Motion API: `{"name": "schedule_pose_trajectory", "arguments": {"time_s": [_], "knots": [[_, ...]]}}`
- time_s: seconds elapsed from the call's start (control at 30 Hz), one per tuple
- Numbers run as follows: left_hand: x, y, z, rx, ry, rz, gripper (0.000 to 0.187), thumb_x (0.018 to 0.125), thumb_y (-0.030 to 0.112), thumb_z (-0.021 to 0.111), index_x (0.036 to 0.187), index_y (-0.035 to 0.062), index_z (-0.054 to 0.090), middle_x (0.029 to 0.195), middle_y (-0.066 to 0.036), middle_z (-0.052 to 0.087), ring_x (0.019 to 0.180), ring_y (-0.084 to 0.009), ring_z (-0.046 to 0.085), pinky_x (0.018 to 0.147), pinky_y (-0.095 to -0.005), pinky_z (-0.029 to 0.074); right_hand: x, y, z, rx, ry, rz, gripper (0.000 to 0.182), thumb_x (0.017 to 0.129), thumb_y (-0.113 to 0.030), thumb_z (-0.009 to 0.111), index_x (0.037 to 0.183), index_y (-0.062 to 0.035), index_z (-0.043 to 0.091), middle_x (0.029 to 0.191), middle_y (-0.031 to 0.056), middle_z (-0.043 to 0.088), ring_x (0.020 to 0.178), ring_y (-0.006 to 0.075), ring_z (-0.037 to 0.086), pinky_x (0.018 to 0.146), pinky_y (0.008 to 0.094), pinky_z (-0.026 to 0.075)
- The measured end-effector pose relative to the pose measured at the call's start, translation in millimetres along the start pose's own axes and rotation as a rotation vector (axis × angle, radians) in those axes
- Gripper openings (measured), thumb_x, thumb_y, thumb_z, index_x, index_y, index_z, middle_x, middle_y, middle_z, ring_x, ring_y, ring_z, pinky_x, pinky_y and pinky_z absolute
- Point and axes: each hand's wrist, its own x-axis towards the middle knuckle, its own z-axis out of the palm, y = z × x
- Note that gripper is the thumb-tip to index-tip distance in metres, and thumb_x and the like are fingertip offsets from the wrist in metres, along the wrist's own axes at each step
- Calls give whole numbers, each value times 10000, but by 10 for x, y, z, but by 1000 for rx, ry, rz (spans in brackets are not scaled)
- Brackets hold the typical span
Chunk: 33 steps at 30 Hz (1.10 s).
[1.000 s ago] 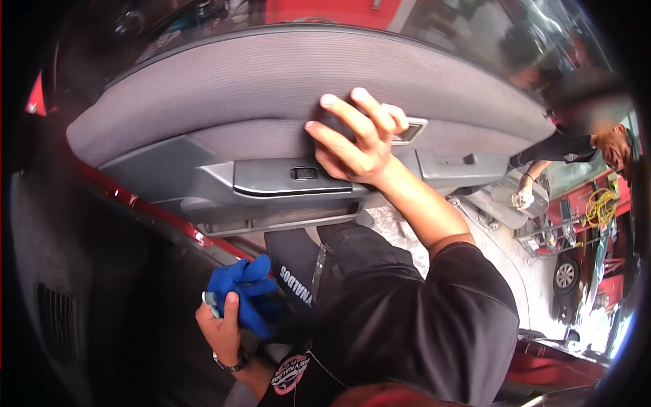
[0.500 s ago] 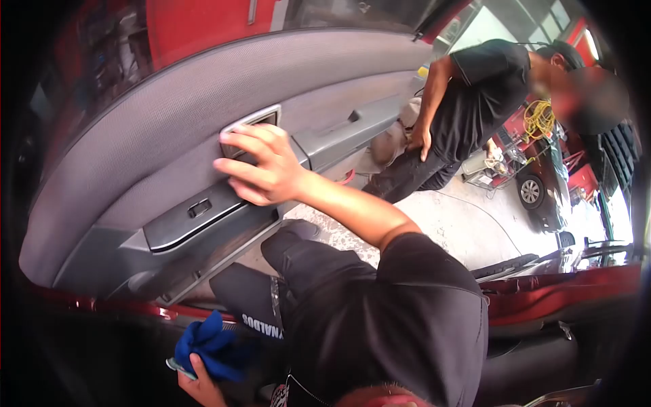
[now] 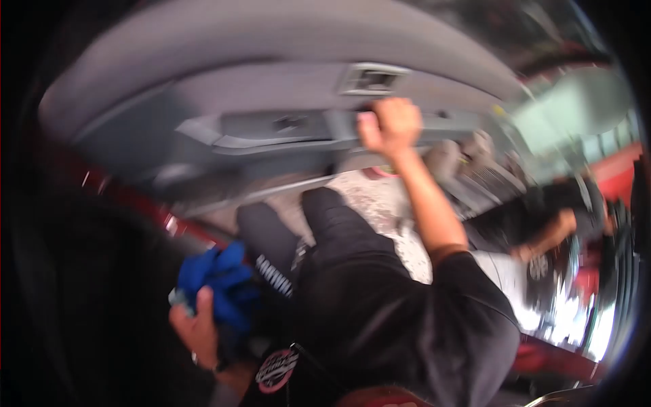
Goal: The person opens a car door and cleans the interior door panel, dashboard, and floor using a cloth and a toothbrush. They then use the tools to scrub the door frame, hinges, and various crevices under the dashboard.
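Note:
My left hand (image 3: 196, 329), at the lower left, holds a bunched blue cloth (image 3: 220, 281) with the thumb over it. A small pale item (image 3: 178, 297) shows at the cloth's left edge; what it is I cannot make out. My right arm stretches up to the grey car door panel (image 3: 285, 81). There my right hand (image 3: 393, 127) is closed over the armrest (image 3: 339, 125), just below the framed inner door handle (image 3: 374, 79). Motion blurs its fingertips. Left of this hand, a switch (image 3: 291, 123) is set in the armrest.
Another person in dark clothes (image 3: 576, 203) is at the right, beyond the door. My legs (image 3: 339, 224) lie below the door panel. Light, speckled floor (image 3: 369, 197) shows past them. A red car body edge (image 3: 556, 359) runs along the lower right.
The view has turned and blurred. My right hand, spread over the door handle before, has moved down and closed on the armrest. The cloth stays in my left hand. The other person appears lower.

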Motion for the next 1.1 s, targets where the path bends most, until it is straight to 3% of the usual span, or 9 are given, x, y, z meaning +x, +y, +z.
{"name": "schedule_pose_trajectory", "arguments": {"time_s": [0.03,0.07,0.1,0.17,0.27,0.3,0.37,0.8,1.1], "knots": [[18,-167,-62,32,10,64,216,925,195,767,922,3,670,866,-26,649,766,-96,533,683,-286,451,64,-10,47,-8,-4,-9,158,746,-246,726,770,-127,625,720,61,560,669,282,552,609,424,392],[59,197,47,38,-32,129,215,919,193,765,877,6,666,733,8,609,680,-61,504,609,-270,424,131,18,106,6,-22,-17,130,753,-224,718,792,-125,644,739,60,581,677,278,559,615,415,397],[117,182,35,54,-69,159,206,917,184,758,894,-6,683,642,33,572,610,-38,476,558,-264,409,204,51,137,-1,-58,-17,120,759,-215,712,815,-123,661,751,57,593,693,272,570,623,404,404],[205,267,81,36,-131,89,198,911,165,749,987,-15,714,648,0,609,632,-25,513,567,-260,438,334,107,253,1,-130,-8,119,779,-227,709,836,-129,674,775,54,604,718,272,577,633,391,411],[262,155,139,189,-202,115,221,875,195,761,958,0,700,731,-144,684,632,-257,700,588,-332,492,238,201,437,-9,-142,-13,120,838,-241,701,848,-126,671,796,53,605,725,271,576,629,391,434],[248,89,125,196,-213,113,221,875,195,761,958,0,700,731,-144,684,632,-257,700,588,-332,492,196,226,465,-18,-139,-13,123,843,-238,699,847,-119,667,795,56,603,727,278,576,633,396,442],[266,-19,124,205,-269,167,243,865,223,761,944,6,686,796,-190,686,714,-386,694,603,-377,509,151,271,542,-25,-131,-4,125,852,-229,695,846,-109,660,795,61,597,731,290,574,646,402,459],[-75,-191,-2,197,-187,339,266,857,254,770,880,20,646,757,-173,651,683,-404,654,582,-409,489,204,451,733,-7,-80,-17,105,857,-232,693,845,-137,652,822,33,610,763,272,593,660,390,498],[-87,-226,123,290,-266,237,261,870,243,750,913,0,665,763,-194,653,687,-389,668,591,-389,491,382,531,948,15,-54,-21,121,837,-255,708,825,-150,649,819,21,612,789,263,605,671,382,513]]}}
